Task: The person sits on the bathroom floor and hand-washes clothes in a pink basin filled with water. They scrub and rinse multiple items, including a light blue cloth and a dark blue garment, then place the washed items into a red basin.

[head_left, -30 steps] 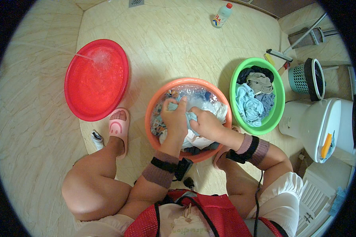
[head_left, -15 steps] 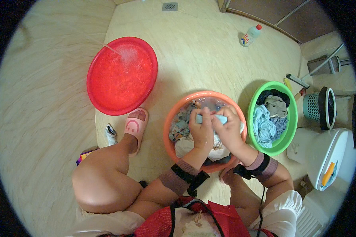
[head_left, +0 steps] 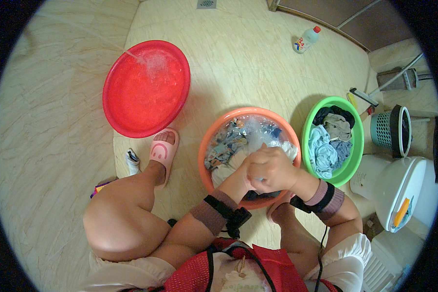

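Over the orange basin (head_left: 203, 160) my two hands are pressed together. My right hand (head_left: 273, 168) is closed, lying over my left hand (head_left: 248, 175), whose fingers are mostly covered. Just a small bit of a light blue cloth (head_left: 259, 180) shows between them; both hands grip it. Below, the basin holds soapy water with suds (head_left: 259, 134), a patterned blue-grey garment (head_left: 224, 146) on the left, and white cloth (head_left: 224, 173) nearer me. Dark cloth lies under my wrists at the near side.
Water streams into a red basin (head_left: 109, 114) at far left. A green basin (head_left: 359, 146) of clothes stands right of the orange one. A bottle with a red cap (head_left: 306, 40) is farther back. The toilet (head_left: 399, 190), a teal basket (head_left: 380, 130) and a squeegee (head_left: 364, 97) line the right.
My right hand has rolled over my left, and both have come lower toward me. The light blue cloth, plainly visible between them before, is now mostly covered. The view has shifted slightly.
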A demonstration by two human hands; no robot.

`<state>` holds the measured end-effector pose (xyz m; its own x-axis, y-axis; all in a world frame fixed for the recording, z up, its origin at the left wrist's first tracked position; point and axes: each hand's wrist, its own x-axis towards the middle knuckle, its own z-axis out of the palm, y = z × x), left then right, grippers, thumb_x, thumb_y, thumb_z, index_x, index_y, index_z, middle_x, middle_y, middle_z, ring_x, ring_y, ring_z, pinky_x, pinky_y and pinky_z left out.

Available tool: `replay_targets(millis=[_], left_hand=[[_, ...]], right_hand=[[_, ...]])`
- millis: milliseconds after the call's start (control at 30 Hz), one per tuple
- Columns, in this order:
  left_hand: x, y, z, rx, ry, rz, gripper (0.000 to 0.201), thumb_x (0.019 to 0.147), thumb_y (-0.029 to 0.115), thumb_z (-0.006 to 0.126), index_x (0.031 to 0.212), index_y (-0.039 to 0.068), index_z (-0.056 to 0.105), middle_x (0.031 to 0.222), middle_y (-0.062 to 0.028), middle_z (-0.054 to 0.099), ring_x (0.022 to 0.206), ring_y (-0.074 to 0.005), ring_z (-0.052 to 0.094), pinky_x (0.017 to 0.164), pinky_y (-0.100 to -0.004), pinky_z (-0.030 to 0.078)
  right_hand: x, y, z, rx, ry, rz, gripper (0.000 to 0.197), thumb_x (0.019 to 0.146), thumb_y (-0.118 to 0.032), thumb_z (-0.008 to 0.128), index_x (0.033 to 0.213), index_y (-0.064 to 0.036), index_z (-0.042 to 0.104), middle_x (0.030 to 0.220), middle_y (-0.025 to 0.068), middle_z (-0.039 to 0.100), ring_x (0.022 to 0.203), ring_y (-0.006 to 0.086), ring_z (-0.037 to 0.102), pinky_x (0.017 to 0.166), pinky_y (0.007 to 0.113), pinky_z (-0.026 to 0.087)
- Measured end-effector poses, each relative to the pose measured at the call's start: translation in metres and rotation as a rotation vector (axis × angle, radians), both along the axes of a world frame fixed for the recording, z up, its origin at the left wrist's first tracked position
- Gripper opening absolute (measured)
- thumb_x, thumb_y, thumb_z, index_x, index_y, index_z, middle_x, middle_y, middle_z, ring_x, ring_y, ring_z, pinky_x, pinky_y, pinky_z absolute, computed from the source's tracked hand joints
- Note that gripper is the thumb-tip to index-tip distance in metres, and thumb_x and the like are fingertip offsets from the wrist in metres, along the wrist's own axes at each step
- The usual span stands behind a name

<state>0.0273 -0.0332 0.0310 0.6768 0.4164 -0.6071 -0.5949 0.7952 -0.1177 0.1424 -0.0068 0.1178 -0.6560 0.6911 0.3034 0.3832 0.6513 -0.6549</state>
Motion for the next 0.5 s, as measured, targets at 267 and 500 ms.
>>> replay_targets(millis=[267,500], left_hand=[[0.001,-0.023,-0.019,-0.015,0.026,-0.127,0.04,0.099,0.051,0.05,0.116,0.015,0.058,0.107,-0.0067,0.063,0.096,-0.0228,0.063,0.079,-0.0436,0.055],[0.001,-0.021,-0.021,-0.031,0.058,-0.205,0.042,0.099,0.052,0.05,0.119,0.017,0.059,0.112,-0.0069,0.063,0.1,-0.0244,0.064,0.082,-0.0463,0.055]], right_hand=[[-0.004,-0.015,0.005,-0.115,0.013,0.202,0.012,0.065,-0.018,0.063,0.062,-0.0095,0.056,0.069,0.0069,0.053,0.06,0.0291,0.059,0.052,0.044,0.049],[0.003,-0.012,-0.003,-0.221,-0.036,0.171,0.012,0.07,-0.019,0.066,0.069,-0.0083,0.062,0.075,0.0089,0.061,0.067,0.0324,0.063,0.055,0.044,0.051]])
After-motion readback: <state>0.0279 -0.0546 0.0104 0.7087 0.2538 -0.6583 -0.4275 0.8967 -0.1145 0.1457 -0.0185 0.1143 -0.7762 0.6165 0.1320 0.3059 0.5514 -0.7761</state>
